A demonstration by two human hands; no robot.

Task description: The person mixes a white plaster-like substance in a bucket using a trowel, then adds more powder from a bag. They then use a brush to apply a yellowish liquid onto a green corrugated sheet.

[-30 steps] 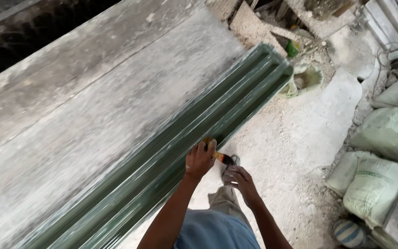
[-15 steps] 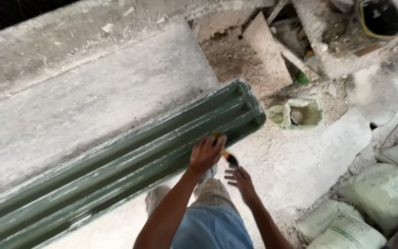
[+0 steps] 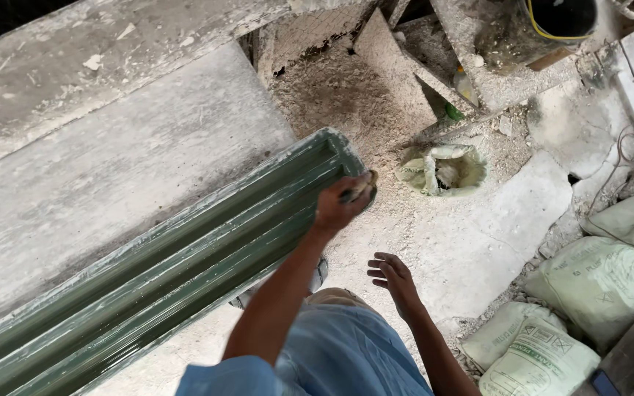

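Fingers of left hand (image 3: 340, 205) close around a small tool, prob. a brush, at the end of the green mould (image 3: 185, 257), which lies along the grey slab (image 3: 111, 169). Right hand (image 3: 394, 277) hangs open and empty near the knee. Risk: wet coating looks slippery, so the tool may slide off the edge w/ too much pressure.

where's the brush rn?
Head view, centre: the brush is gripped in the left hand, at the right end of the green ribbed mould.
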